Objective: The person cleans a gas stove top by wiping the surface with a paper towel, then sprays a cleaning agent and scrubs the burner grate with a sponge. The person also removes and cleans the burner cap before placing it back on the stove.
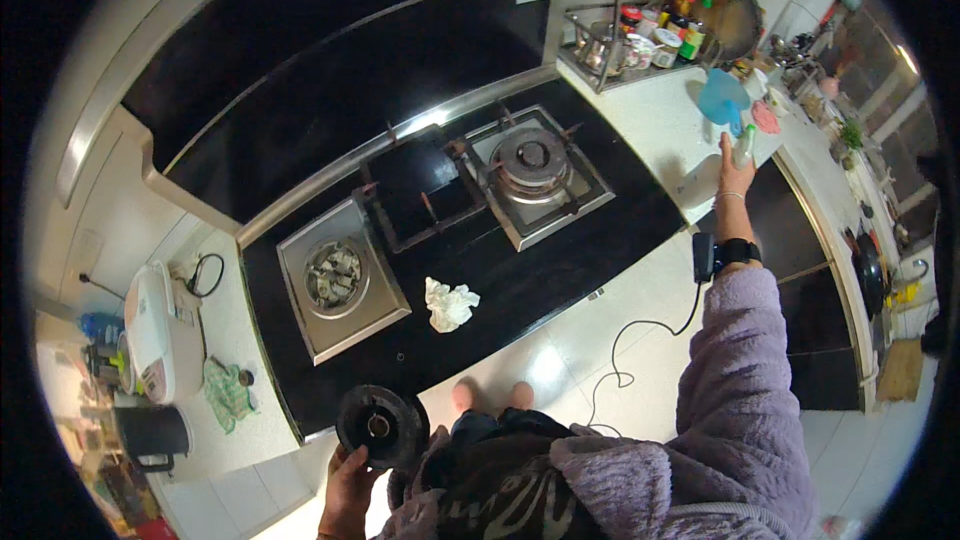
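My left hand (350,484) holds a round black gas burner head (381,426) with a hole in its middle, over the front left edge of the black glass cooktop (510,292). Stretched out to the right-hand counter, my right hand (736,176) grips a spray bottle (745,148) near its white and green top. On the left side of the hob, the burner well (335,277) lies uncovered in its steel plate. A crumpled white tissue (450,305) rests beside that plate. The right burner (532,157) has its head and pan support in place.
A loose pan support (424,199) lies between the burners. Blue plastic ware (724,97) and a pink cloth (766,118) sit beyond my right hand. Bottles and jars fill a rack (600,79). Leftward are a white rice cooker (154,330), green cloth (227,396) and black pot (154,435). A cable (621,345) hangs from my right wrist.
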### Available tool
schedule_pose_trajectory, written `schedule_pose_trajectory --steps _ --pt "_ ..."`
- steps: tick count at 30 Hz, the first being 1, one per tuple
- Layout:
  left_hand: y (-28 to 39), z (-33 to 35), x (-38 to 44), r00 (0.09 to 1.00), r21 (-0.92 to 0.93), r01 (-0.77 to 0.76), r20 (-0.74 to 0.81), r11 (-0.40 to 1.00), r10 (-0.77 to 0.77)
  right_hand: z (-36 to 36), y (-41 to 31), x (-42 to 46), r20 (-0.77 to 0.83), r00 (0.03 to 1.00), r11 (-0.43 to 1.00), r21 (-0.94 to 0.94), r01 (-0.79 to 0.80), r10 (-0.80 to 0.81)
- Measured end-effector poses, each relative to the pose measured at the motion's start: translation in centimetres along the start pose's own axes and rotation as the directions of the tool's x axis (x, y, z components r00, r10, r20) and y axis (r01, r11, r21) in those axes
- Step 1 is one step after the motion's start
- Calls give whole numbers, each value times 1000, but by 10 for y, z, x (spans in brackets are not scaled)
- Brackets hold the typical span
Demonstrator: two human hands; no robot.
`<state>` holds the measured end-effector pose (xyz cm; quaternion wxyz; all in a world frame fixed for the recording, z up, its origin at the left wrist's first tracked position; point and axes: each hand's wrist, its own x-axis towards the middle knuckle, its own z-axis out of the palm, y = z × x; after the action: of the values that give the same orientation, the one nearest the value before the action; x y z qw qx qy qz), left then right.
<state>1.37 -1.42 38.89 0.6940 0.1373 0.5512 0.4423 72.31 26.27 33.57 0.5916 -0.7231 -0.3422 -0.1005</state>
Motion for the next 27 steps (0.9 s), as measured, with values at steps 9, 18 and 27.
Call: schedule_pose_trajectory --steps 9,18,27 --pt "8 17 15 1000 45 10 13 999 -11 3 -20 -26 260 964 997 64 33 -48" --pt "23 8 49 993 28 11 115 1000 -14 -20 -13 -156 309 950 998 44 45 -56" --pt "46 -11 72 980 46 28 196 999 -37 23 -230 -374 872 106 823 401 403 -478"
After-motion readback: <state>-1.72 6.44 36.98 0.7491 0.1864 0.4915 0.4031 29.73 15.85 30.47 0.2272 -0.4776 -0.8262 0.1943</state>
